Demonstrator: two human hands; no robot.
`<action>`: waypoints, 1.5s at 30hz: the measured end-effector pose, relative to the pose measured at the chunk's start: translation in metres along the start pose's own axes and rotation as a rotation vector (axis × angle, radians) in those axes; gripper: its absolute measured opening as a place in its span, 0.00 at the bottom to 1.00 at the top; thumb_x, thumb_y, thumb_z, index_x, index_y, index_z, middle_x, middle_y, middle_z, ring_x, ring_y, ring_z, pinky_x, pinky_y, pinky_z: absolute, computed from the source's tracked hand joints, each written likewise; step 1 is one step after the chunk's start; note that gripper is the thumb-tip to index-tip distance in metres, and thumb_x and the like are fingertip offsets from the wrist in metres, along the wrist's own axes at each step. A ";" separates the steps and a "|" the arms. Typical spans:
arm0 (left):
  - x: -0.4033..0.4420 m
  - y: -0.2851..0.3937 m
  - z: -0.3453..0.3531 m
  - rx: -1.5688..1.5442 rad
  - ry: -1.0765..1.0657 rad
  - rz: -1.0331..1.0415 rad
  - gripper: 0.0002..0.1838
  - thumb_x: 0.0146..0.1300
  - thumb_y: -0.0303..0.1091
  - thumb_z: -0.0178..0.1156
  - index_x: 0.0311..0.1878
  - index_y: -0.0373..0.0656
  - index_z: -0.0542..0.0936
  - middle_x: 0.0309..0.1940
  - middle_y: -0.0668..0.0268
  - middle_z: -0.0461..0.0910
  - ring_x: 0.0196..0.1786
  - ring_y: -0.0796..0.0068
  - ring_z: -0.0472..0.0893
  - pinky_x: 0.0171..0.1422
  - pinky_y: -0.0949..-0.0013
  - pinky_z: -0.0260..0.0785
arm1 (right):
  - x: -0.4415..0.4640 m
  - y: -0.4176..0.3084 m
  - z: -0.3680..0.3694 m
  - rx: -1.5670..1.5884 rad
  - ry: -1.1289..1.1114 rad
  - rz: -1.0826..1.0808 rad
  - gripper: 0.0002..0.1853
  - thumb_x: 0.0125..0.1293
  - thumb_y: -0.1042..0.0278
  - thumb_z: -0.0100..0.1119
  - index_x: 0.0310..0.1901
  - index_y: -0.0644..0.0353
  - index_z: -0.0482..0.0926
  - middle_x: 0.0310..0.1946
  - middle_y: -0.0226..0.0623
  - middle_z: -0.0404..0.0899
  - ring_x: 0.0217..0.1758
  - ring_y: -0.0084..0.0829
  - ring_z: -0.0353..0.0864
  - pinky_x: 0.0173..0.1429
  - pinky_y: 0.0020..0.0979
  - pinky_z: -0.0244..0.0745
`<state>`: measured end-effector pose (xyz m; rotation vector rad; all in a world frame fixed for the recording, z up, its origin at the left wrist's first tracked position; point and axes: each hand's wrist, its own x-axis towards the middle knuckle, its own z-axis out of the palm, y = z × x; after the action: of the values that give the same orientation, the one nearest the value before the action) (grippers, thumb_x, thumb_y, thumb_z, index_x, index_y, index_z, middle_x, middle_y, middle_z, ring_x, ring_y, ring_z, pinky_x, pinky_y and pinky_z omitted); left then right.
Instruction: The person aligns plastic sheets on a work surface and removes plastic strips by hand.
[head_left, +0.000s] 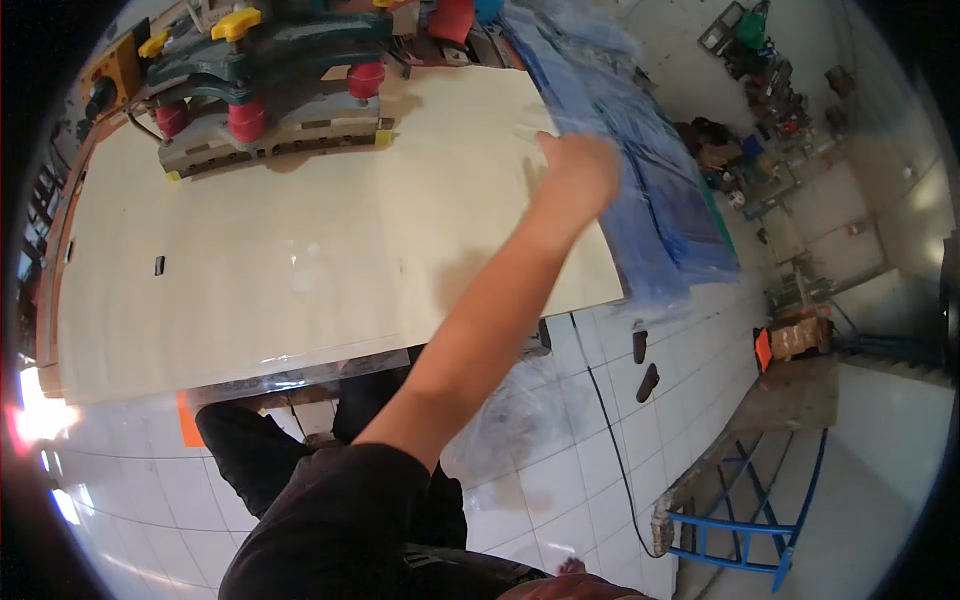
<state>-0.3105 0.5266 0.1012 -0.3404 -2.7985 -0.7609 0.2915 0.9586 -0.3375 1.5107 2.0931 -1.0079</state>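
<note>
My left hand (583, 168) reaches across the right part of a large cream-coloured sheet (300, 220), close to its right edge. The fingers look curled in and are smeared by motion; what they hold, if anything, is hidden. Right beside the hand lies blue plastic sheeting (650, 210), partly blurred. My right hand does not show clearly; only a bit of skin I cannot make out appears at the bottom edge.
A green clamping press (270, 60) with red and yellow knobs stands on the sheet. Two dark sandals (640, 348), a black cable (608, 415) and crumpled clear plastic (515, 415) lie on the tiles. A blue metal frame (740, 525) is at lower right.
</note>
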 end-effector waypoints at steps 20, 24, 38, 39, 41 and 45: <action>-0.378 -0.147 0.047 -0.951 -0.364 0.338 0.05 0.63 0.27 0.67 0.40 0.37 0.82 0.36 0.58 0.85 0.42 0.58 0.85 0.50 0.62 0.75 | -0.319 -0.451 0.068 -0.355 -0.533 -1.709 0.10 0.61 0.67 0.71 0.43 0.56 0.85 0.37 0.39 0.87 0.40 0.38 0.87 0.44 0.36 0.80; -0.398 -0.161 0.011 -1.124 -0.372 0.169 0.04 0.65 0.26 0.68 0.37 0.36 0.84 0.33 0.58 0.86 0.37 0.63 0.86 0.42 0.65 0.76 | -0.292 -0.472 0.055 0.581 0.005 -1.552 0.12 0.62 0.67 0.71 0.43 0.63 0.82 0.41 0.38 0.83 0.46 0.34 0.82 0.52 0.34 0.76; -0.561 -0.314 0.103 -1.982 -0.078 -0.477 0.08 0.63 0.31 0.69 0.37 0.35 0.85 0.31 0.60 0.85 0.36 0.67 0.85 0.46 0.64 0.78 | -0.151 -0.514 0.073 0.865 -0.328 -1.112 0.29 0.68 0.64 0.68 0.67 0.61 0.68 0.58 0.39 0.78 0.63 0.31 0.75 0.67 0.37 0.69; -0.562 -0.313 0.104 -1.983 -0.028 -0.453 0.09 0.63 0.32 0.70 0.36 0.35 0.85 0.30 0.60 0.85 0.36 0.67 0.85 0.46 0.63 0.78 | -0.147 -0.508 0.056 0.739 -0.303 -1.144 0.22 0.69 0.66 0.66 0.60 0.62 0.71 0.48 0.37 0.80 0.53 0.30 0.79 0.60 0.37 0.73; -0.555 -0.310 0.103 -2.057 0.025 -0.419 0.09 0.64 0.33 0.69 0.36 0.35 0.85 0.30 0.60 0.85 0.36 0.67 0.85 0.48 0.61 0.78 | -0.172 -0.508 0.033 0.656 -0.325 -1.218 0.12 0.70 0.67 0.65 0.49 0.62 0.76 0.33 0.34 0.79 0.36 0.27 0.79 0.48 0.36 0.79; -0.552 -0.319 0.118 -2.031 0.033 -0.508 0.08 0.65 0.33 0.68 0.36 0.36 0.84 0.31 0.61 0.85 0.38 0.67 0.85 0.51 0.60 0.77 | -0.216 -0.526 -0.041 0.837 -0.514 -1.317 0.10 0.72 0.63 0.63 0.46 0.59 0.76 0.27 0.28 0.76 0.28 0.24 0.75 0.36 0.33 0.75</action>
<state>0.1071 0.2297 -0.2970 0.1758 -0.9362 -3.1682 -0.1146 0.7557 0.0072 -0.2840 2.1871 -2.5485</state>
